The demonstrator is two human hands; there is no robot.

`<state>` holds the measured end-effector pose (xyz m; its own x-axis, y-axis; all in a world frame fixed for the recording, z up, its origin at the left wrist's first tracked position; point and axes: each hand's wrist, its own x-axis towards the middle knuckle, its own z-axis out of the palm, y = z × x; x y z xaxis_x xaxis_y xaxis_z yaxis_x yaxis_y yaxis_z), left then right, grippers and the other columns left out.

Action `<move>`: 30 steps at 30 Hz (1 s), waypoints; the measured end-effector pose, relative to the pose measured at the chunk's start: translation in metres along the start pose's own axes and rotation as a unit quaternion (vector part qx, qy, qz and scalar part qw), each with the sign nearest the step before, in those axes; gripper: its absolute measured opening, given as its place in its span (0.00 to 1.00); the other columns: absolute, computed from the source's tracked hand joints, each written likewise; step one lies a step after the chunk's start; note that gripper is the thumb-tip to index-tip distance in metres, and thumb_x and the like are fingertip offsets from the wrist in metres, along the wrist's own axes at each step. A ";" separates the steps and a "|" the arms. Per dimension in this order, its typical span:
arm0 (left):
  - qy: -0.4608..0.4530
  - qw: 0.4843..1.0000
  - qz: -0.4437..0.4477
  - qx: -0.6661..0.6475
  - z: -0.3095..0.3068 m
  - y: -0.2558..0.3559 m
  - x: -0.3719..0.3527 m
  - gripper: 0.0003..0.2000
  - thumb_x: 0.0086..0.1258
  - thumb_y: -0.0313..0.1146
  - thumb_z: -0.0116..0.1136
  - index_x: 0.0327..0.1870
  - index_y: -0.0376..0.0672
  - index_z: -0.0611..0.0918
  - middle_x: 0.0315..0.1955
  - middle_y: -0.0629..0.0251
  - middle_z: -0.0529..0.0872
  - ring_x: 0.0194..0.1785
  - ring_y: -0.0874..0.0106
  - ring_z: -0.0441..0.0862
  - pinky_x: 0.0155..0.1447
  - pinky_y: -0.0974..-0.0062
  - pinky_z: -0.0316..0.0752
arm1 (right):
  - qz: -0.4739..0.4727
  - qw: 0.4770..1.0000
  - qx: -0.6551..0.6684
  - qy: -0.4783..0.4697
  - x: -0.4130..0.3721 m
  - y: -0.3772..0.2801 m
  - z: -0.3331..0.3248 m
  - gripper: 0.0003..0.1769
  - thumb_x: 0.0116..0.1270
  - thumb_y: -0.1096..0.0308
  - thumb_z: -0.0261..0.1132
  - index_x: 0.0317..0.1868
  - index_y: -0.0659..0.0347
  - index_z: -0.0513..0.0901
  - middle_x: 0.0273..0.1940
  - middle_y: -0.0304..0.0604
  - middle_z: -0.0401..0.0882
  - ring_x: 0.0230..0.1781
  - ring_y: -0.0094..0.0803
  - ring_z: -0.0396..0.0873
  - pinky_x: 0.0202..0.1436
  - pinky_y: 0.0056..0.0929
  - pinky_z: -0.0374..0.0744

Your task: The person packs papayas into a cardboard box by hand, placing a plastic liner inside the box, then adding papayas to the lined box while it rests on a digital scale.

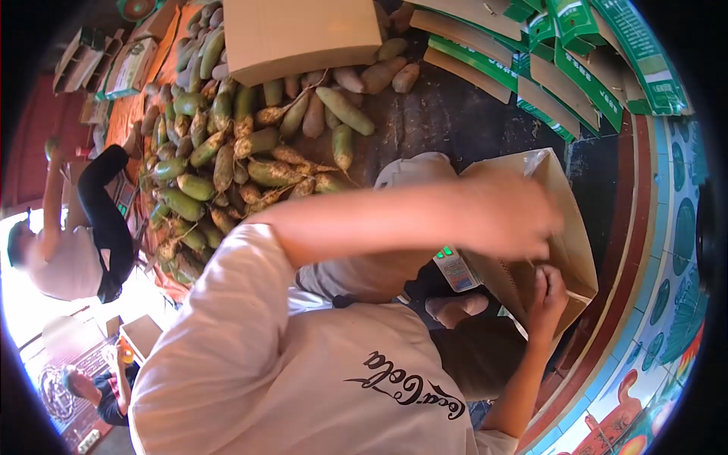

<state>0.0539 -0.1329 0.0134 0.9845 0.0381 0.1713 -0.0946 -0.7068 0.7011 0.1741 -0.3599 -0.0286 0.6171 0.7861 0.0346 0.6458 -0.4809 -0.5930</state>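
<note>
Near painted wall tiles (679,227), has open cardboard carton (574,256) under blurred left hand (517,218) and curled-fingered right hand (547,296); cannot tell either grip.

Dark floor (432,125) — green radishes (196,187) heaped thickly across it — with green-printed cartons (580,72) lying beside them

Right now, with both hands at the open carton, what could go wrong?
The left hand is blurred and close to the right hand, so they might knock together or miss a grip.
A lit scale display shows right beside the open carton; a careless bump could jar it.
The green vegetables lie loosely heaped near the person's knee; shifting that leg might send a few rolling.
</note>
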 end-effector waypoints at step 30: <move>0.145 0.794 -0.557 0.195 0.146 -0.218 -0.383 0.17 0.56 0.34 0.59 0.47 0.44 0.78 0.46 0.55 0.77 0.52 0.56 0.74 0.56 0.61 0.70 | -0.061 0.952 -0.146 -0.262 -0.095 0.059 0.162 0.06 0.56 0.71 0.61 0.34 0.64 0.80 0.31 0.56 0.80 0.33 0.54 0.79 0.36 0.46 0.77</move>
<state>-0.2811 -0.0966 -0.3065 0.3440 0.9146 -0.2127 0.9199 -0.2828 0.2716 0.0810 -0.4003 -0.1975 0.2701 0.8923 -0.3618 0.8435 -0.4004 -0.3579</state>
